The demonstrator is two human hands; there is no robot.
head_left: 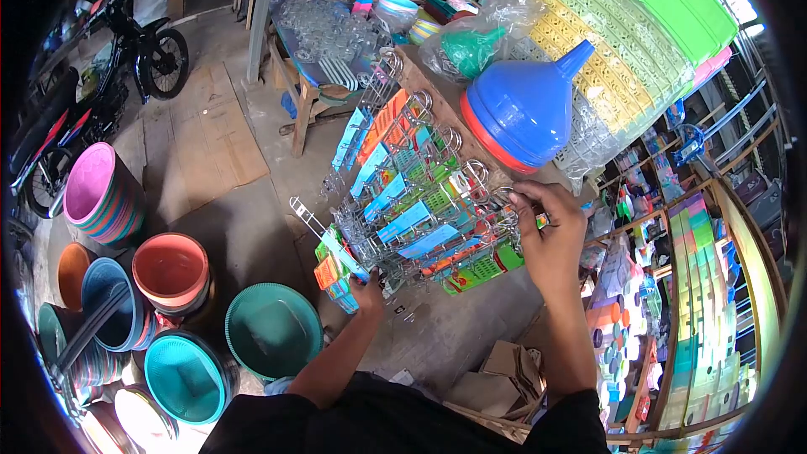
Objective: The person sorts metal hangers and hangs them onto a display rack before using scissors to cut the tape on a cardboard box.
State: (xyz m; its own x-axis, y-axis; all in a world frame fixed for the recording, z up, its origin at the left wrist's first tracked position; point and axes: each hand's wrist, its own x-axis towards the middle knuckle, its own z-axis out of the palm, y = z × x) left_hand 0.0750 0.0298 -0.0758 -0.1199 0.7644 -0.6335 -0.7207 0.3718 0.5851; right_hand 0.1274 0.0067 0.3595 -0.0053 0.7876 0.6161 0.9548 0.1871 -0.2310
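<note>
My left hand (367, 294) is closed on the lower end of a carded wire rack (334, 254), a narrow metal piece with a blue, green and orange label, held tilted below the hanging stock. My right hand (551, 223) pinches the end of a metal wire hook (503, 195) at the right end of the hanging row; the fingertips partly hide it. Between my hands hang several wire racks (403, 197) with blue, green and orange cards, their hooks over the edge of a wooden board (437, 97).
A blue funnel (525, 109) stands on a red one above the hooks, beside yellow patterned plastic baskets (605, 34). Stacked plastic tubs (172, 269) and a green basin (273, 332) are on the floor at left. A motorbike (101, 84) stands behind; cardboard boxes (496, 378) lie near my body.
</note>
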